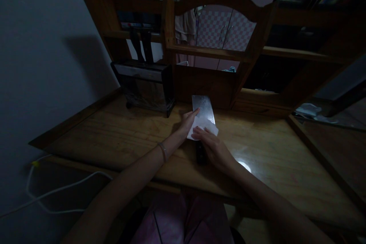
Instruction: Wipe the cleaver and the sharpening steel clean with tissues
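Note:
A cleaver with a broad shiny blade (203, 106) lies flat on the wooden desk (120, 133), its dark handle (200, 154) pointing toward me. A white tissue (203, 126) rests on the blade's near end. My left hand (187, 122) lies at the blade's left edge, fingers stretched out and touching the tissue. My right hand (213, 146) lies over the handle, with its fingertips pressing flat on the tissue.
A dark knife block (144, 84) with knife handles sticking up stands at the back left. A wooden hutch (217, 53) with shelves rises behind the cleaver. A white cable (57, 190) hangs off the desk's left. Wall on the left.

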Demonstrator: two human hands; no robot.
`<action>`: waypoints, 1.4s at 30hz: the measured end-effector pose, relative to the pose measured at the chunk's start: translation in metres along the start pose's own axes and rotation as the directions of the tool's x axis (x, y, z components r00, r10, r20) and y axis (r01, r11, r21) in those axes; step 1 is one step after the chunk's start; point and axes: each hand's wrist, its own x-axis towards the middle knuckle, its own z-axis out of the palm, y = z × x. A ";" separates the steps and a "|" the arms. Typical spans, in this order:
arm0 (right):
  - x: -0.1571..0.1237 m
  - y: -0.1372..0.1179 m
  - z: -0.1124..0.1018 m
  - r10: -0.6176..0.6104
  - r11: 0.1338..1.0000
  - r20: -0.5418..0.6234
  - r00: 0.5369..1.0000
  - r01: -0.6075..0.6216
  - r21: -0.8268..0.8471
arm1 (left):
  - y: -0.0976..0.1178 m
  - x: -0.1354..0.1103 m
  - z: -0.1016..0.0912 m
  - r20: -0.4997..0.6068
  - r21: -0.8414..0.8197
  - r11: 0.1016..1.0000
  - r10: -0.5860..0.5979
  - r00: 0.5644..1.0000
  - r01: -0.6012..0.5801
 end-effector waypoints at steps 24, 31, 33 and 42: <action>-0.003 -0.010 -0.011 0.266 0.940 -0.075 0.961 -0.242 0.241 | 0.003 -0.008 0.002 0.090 -0.044 0.999 0.018 0.996 -0.014; -0.003 -0.009 -0.013 0.344 0.914 -0.202 0.917 -0.279 0.293 | -0.003 -0.003 -0.001 0.073 -0.022 0.999 0.045 0.996 -0.043; -0.003 -0.010 -0.013 0.331 0.924 -0.257 0.908 -0.256 0.285 | -0.005 -0.002 -0.003 0.090 -0.024 0.999 0.048 0.995 -0.046; -0.003 -0.012 -0.012 0.288 0.935 -0.070 0.955 -0.265 0.236 | 0.001 -0.005 0.002 0.059 -0.057 0.998 0.012 0.998 -0.009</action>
